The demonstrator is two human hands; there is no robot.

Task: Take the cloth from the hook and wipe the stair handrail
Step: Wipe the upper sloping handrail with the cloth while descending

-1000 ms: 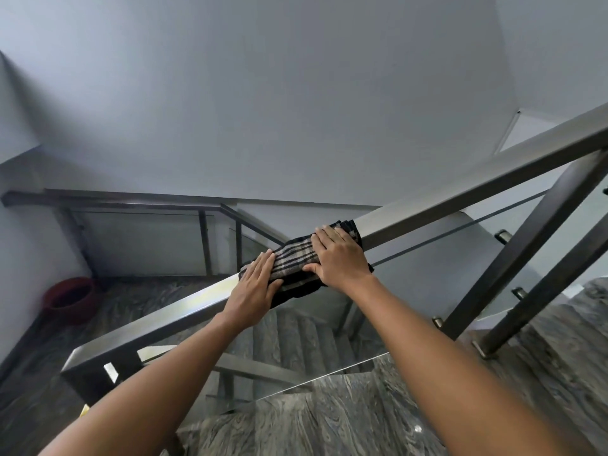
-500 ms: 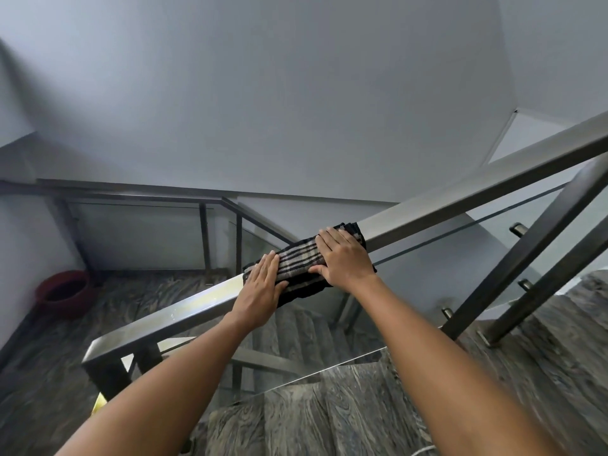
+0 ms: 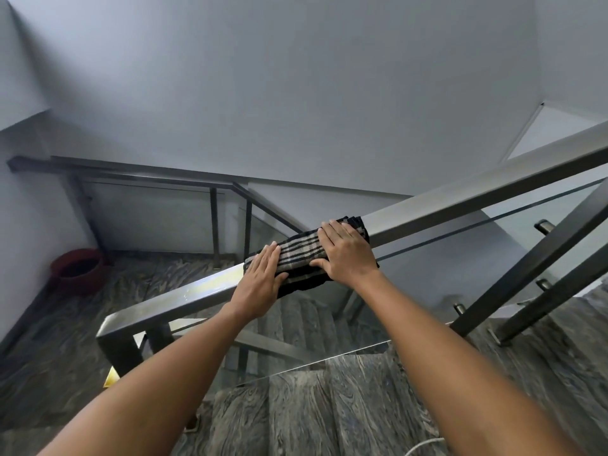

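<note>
Lying draped over the sloping metal handrail [image 3: 184, 296] near the centre of the view is the cloth [image 3: 301, 250], a folded dark fabric crossed by pale checked stripes, its black edge hanging down on the near side of the rail. Furthest left, at 9 o'clock from the cloth, a reddish-brown pot [image 3: 77, 269] sits on the grey marbled landing floor [image 3: 42, 366] against the wall. A second railing [image 3: 131, 171] with a glass panel runs along the far wall behind it. The left hand [image 3: 261, 283] lies flat on the cloth's lower end, fingers [image 3: 268, 255] straight and close together, pointing toward 12 o'clock. The right hand [image 3: 347, 250] presses on the cloth's upper end, fingers laid flat over the top and thumb stretched along the near side. At 3 o'clock the rail rises bare toward the upper right, with a glass panel [image 3: 493, 232] beneath it and two dark slanted posts [image 3: 539, 258] fixed into the marbled steps [image 3: 329, 406]. Both forearms cross the foreground, covering part of the steps.
</note>
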